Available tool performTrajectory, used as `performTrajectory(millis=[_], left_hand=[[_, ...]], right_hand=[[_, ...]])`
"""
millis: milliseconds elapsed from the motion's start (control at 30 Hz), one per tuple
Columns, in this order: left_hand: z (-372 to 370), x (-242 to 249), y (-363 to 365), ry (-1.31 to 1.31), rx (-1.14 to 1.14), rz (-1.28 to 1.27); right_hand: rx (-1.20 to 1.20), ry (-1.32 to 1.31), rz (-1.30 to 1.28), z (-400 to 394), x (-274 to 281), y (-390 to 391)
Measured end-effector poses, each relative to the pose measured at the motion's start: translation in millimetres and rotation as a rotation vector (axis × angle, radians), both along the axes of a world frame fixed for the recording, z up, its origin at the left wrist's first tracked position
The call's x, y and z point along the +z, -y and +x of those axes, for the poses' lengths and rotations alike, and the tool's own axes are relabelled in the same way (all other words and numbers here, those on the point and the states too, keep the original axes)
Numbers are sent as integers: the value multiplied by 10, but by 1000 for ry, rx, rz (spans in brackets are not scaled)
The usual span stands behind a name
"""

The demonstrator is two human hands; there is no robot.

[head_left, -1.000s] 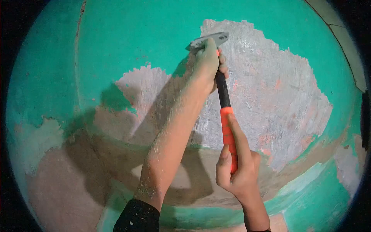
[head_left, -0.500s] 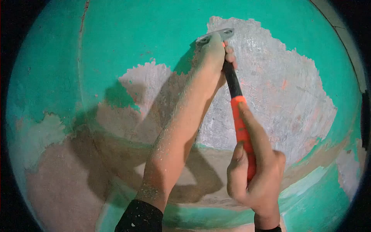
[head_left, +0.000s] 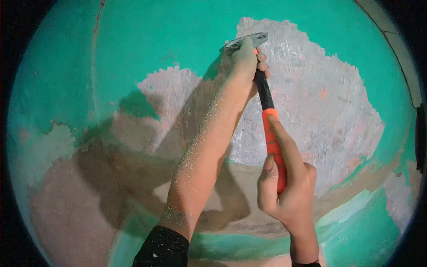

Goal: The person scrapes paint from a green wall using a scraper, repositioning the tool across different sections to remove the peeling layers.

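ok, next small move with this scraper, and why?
Probably a short pull of the scraper down along the edge of the bare patch: its blade appears to straddle that edge and the green paint, the left hand grips close to the blade, and the right hand holds the orange handle. Blade contact is hard to confirm.

"Can you read any words or numbers?"

"None that I can make out."

"What about the orange grip [head_left: 269, 124] of the scraper [head_left: 264, 91], right of centre in the frame?"

"It has small dark marks [head_left: 272, 143], but I can't tell whether they're lettering or smudges."

"And the metal head [head_left: 258, 41], at upper centre?"

"Nothing legible there either."
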State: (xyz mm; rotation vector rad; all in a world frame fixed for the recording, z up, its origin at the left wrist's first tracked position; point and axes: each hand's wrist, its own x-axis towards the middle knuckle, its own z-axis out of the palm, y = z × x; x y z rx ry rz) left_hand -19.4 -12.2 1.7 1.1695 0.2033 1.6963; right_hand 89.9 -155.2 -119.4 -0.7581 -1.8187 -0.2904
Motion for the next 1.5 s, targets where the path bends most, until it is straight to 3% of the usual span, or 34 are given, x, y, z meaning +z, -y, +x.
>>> performTrajectory(millis=[100, 233, 367, 500, 567, 800, 1000, 1100, 1233, 1367, 1500], left_hand=[[-114, 224, -115, 12, -92, 118], [-36, -65, 10, -11, -45, 15], [-35, 80, -89, 93, -171, 4], [-38, -69, 25, 44, -86, 8], [-45, -62, 28, 45, -37, -25], [-50, -87, -22, 41, -106, -33], [-13, -157, 65, 24, -17, -24], [-1, -46, 84, -10, 40, -27], [-48, 137, -110, -19, 112, 54], [11, -90, 22, 5, -29, -70], [15, 18, 23, 62, -21, -39]], right_hand=[[25, -17, -2, -40, 148, -43], [4, 14, -21, 19, 41, 90], [56, -36, -14, 20, 178, 161], [8, 33, -52, 78, 6, 118], [27, 28, 45, 73, 32, -29], [69, 6, -44, 53, 31, 154], [49, 7, 9, 62, -62, 66], [95, -2, 28, 135, -90, -40], [-36, 39, 119, 171, -101, -357], [-17, 64, 49, 159, -104, -93], [6, 52, 68, 174, 26, -216]])
